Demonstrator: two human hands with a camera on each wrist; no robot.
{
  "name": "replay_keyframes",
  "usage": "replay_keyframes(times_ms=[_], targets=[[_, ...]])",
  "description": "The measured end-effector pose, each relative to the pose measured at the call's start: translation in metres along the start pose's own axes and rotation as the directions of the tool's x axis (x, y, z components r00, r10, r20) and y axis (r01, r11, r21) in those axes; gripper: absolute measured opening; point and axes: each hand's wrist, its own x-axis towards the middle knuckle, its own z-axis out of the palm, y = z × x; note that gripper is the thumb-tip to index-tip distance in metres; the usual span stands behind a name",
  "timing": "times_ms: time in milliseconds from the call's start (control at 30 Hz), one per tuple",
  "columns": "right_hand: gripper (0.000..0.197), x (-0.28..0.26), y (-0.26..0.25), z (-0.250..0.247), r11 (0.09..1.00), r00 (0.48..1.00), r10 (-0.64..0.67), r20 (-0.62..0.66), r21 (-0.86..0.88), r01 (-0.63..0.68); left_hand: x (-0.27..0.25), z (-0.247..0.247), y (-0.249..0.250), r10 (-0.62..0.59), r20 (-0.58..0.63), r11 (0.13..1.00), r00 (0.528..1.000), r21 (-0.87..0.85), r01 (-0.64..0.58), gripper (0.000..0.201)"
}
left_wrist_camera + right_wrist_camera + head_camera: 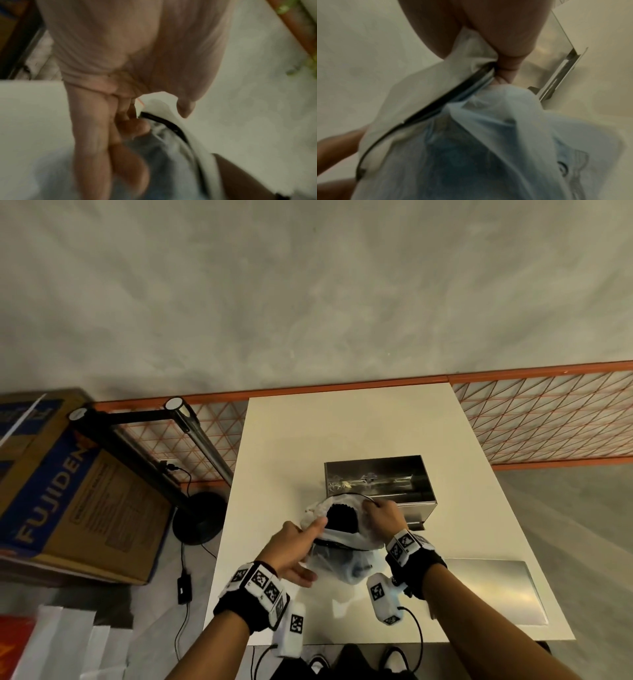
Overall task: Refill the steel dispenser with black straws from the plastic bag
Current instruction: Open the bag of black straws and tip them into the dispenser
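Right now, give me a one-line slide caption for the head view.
Both hands, left hand and right hand, hold open the plastic bag of black straws before the steel dispenser.

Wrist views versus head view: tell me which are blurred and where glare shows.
Both wrist views are soft: the left hand and right hand smear, as does the plastic bag they pinch. The head view is sharper but bowed by the wide lens; the steel dispenser throws mottled reflections, and the flat steel lid shows a pale sheen.

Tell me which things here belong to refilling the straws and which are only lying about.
For the job: plastic bag, black straws, steel dispenser, its flat steel lid, left hand, right hand.

Lying about: cardboard box, lamp stand, power adapter.
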Motion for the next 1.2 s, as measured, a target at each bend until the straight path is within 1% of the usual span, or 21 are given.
replay_keyframes(times_ms=[67, 133, 167, 233, 267, 300, 367, 433, 467, 600, 667, 700, 800, 867, 900, 967, 1033, 1067, 1133, 1167, 1200], targets=[[0.022, -0.005, -0.001, 0.001, 0.998, 1.0, -0.031, -0.002, 0.052, 0.031, 0.003, 0.011, 0.001, 0.026, 0.073, 0.991, 0.997, -0.135, -0.016, 0.054], [0.022, -0.015, -0.001, -0.002, 0.996, 0.998, -0.067, -0.012, 0.053, 0.068, 0.01, 0.019, 0.003, 0.058, 0.06, 0.967, 0.996, -0.251, -0.042, 0.035], [0.028, -0.02, -0.001, -0.006, 0.997, 0.997, -0.077, -0.018, 0.007, 0.078, 0.013, 0.021, 0.004, 0.071, 0.06, 0.951, 0.996, -0.305, -0.049, 0.031], [0.056, -0.034, -0.002, -0.017, 0.991, 0.999, -0.037, 0.005, -0.13, 0.038, 0.016, 0.021, 0.004, 0.087, 0.075, 0.918, 0.993, -0.392, -0.051, 0.033], [0.066, -0.041, -0.002, -0.022, 0.986, 0.999, 0.017, 0.039, -0.165, -0.01, 0.017, 0.022, 0.003, 0.095, 0.085, 0.904, 0.992, -0.425, -0.05, 0.033], [0.07, -0.047, -0.002, -0.026, 0.984, 0.993, 0.084, 0.087, -0.163, -0.069, 0.017, 0.022, 0.003, 0.102, 0.089, 0.889, 0.991, -0.454, -0.05, 0.032], [0.066, -0.057, -0.003, -0.028, 0.98, 0.953, 0.201, 0.229, -0.055, -0.193, 0.017, 0.024, 0.001, 0.108, 0.078, 0.861, 0.991, -0.506, -0.054, 0.026], [0.055, -0.059, 0.0, -0.022, 0.946, 0.905, 0.216, 0.366, 0.149, -0.286, 0.019, 0.027, -0.001, 0.102, 0.06, 0.834, 0.993, -0.55, -0.052, 0.026], [0.051, -0.058, 0.003, -0.019, 0.915, 0.899, 0.2, 0.39, 0.252, -0.313, 0.021, 0.028, -0.002, 0.096, 0.046, 0.823, 0.994, -0.565, -0.053, 0.028], [0.036, -0.061, 0.006, -0.016, 0.79, 0.925, 0.122, 0.361, 0.528, -0.31, 0.023, 0.028, 0.001, 0.073, -0.06, 0.795, 0.996, -0.599, -0.095, 0.036], [0.03, -0.063, 0.009, -0.017, 0.73, 0.935, 0.068, 0.347, 0.622, -0.284, 0.024, 0.026, 0.002, 0.069, -0.086, 0.793, 0.994, -0.6, -0.107, 0.041], [0.031, -0.064, 0.011, -0.016, 0.714, 0.942, 0.066, 0.329, 0.644, -0.275, 0.025, 0.026, 0.0, 0.062, -0.1, 0.784, 0.993, -0.611, -0.11, 0.043], [0.037, -0.064, 0.019, -0.01, 0.691, 0.953, 0.156, 0.259, 0.661, -0.293, 0.032, 0.028, -0.011, 0.013, -0.143, 0.765, 0.99, -0.635, -0.102, 0.041], [0.04, -0.062, 0.027, -0.009, 0.621, 0.945, 0.24, 0.222, 0.713, -0.325, 0.032, 0.028, -0.019, -0.028, -0.164, 0.787, 0.986, -0.612, -0.079, 0.039], [0.041, -0.06, 0.031, -0.01, 0.598, 0.941, 0.26, 0.217, 0.728, -0.333, 0.03, 0.028, -0.021, -0.029, -0.149, 0.792, 0.988, -0.607, -0.068, 0.044], [0.037, -0.06, 0.031, -0.016, 0.611, 0.939, 0.245, 0.243, 0.713, -0.344, 0.027, 0.029, -0.023, 0.001, -0.087, 0.793, 0.996, -0.607, -0.054, 0.053], [0.024, -0.062, 0.026, -0.02, 0.64, 0.935, 0.222, 0.277, 0.682, -0.354, 0.021, 0.029, -0.022, 0.0, -0.038, 0.822, 0.999, -0.569, -0.021, 0.046], [0.025, -0.064, 0.022, -0.021, 0.646, 0.929, 0.216, 0.3, 0.67, -0.366, 0.019, 0.029, -0.022, -0.001, -0.005, 0.831, 1.0, -0.556, -0.002, 0.039], [0.037, -0.069, 0.014, -0.02, 0.673, 0.916, 0.2, 0.347, 0.631, -0.386, 0.014, 0.03, -0.022, -0.01, 0.081, 0.851, 0.997, -0.523, 0.051, 0.023], [0.041, -0.072, 0.01, -0.018, 0.707, 0.918, 0.187, 0.349, 0.6, -0.373, 0.012, 0.031, -0.021, -0.013, 0.13, 0.861, 0.991, -0.502, 0.077, 0.02], [0.042, -0.073, 0.008, -0.014, 0.738, 0.927, 0.169, 0.334, 0.581, -0.343, 0.012, 0.032, -0.022, -0.003, 0.181, 0.86, 0.984, -0.502, 0.095, 0.024]])
